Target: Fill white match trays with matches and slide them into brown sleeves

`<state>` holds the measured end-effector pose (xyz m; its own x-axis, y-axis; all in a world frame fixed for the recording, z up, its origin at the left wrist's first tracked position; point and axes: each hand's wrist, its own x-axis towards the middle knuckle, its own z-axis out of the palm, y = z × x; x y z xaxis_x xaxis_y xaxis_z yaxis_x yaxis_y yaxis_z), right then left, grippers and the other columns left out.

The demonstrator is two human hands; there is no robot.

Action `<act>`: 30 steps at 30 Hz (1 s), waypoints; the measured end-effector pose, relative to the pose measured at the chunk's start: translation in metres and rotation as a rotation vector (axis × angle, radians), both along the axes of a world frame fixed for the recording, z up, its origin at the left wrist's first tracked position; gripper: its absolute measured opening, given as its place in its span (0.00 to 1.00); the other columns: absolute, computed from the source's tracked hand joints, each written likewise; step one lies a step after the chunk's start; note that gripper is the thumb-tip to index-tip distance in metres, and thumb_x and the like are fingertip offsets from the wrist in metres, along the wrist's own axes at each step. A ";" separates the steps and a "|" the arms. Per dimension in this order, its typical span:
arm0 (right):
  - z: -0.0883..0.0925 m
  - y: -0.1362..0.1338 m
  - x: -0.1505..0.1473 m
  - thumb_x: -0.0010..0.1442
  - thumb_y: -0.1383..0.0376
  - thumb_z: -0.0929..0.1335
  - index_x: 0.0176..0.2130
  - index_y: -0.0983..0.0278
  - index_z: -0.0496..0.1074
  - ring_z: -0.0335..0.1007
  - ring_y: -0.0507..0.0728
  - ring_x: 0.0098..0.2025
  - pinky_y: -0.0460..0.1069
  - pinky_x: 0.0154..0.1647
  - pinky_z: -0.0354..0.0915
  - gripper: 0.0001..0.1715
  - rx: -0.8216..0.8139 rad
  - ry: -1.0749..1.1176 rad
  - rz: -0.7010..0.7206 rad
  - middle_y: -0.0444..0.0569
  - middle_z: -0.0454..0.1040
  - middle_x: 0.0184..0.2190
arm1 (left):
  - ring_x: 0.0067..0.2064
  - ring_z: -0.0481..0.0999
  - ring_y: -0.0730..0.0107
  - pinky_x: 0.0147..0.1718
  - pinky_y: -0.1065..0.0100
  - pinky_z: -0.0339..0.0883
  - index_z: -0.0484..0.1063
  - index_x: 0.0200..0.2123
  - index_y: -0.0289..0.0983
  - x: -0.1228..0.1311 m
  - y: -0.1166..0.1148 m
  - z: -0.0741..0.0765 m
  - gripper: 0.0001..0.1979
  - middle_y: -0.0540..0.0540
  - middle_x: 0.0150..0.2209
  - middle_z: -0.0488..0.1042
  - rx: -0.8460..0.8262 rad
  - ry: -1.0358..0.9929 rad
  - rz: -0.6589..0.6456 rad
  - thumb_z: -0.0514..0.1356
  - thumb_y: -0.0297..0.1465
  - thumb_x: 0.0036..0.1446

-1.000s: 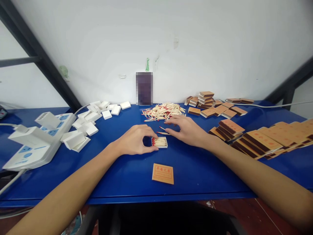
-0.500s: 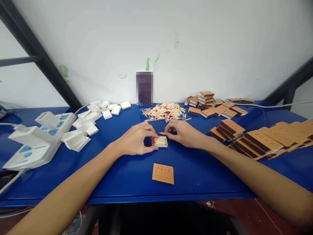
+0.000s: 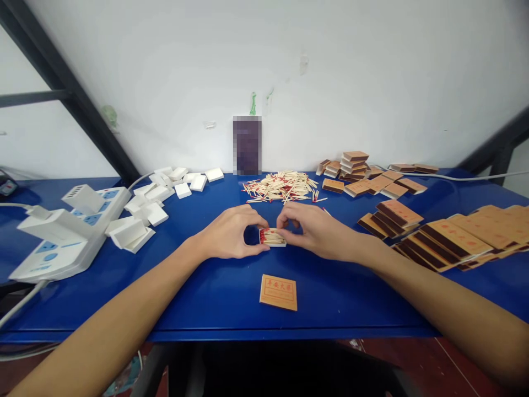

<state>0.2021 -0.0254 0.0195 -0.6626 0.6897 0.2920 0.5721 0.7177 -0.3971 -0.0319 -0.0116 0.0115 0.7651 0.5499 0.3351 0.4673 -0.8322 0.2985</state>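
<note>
Hands: left hand pinches the match tray at its left end between thumb and forefinger; right hand, fingers curled, pinches the right end.
Tray: flat on the blue table, between both hands (red heads leftward).
Sleeve: orange, nearer the person, apart.
Loose matches: heaped beyond the hands.
Sides: white trays left, stacked sleeves right.

Bright, even, diffuse lighting; soft faint shadows; sharp centre, wide-angle bowing at left and right frame edges.
</note>
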 end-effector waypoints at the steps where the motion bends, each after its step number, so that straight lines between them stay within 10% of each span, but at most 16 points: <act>1: -0.002 -0.002 -0.003 0.64 0.64 0.65 0.35 0.62 0.68 0.66 0.54 0.35 0.49 0.35 0.60 0.05 -0.012 -0.002 0.012 0.48 0.71 0.34 | 0.39 0.74 0.64 0.42 0.62 0.68 0.76 0.41 0.36 0.000 0.000 0.000 0.16 0.45 0.37 0.77 -0.004 -0.003 -0.001 0.65 0.41 0.55; 30: -0.011 0.008 0.008 0.69 0.58 0.60 0.43 0.62 0.67 0.66 0.55 0.36 0.50 0.38 0.60 0.12 -0.074 0.008 0.086 0.48 0.72 0.35 | 0.44 0.75 0.62 0.47 0.61 0.69 0.78 0.42 0.36 0.000 -0.003 0.002 0.13 0.43 0.42 0.78 0.031 -0.011 -0.061 0.62 0.38 0.59</act>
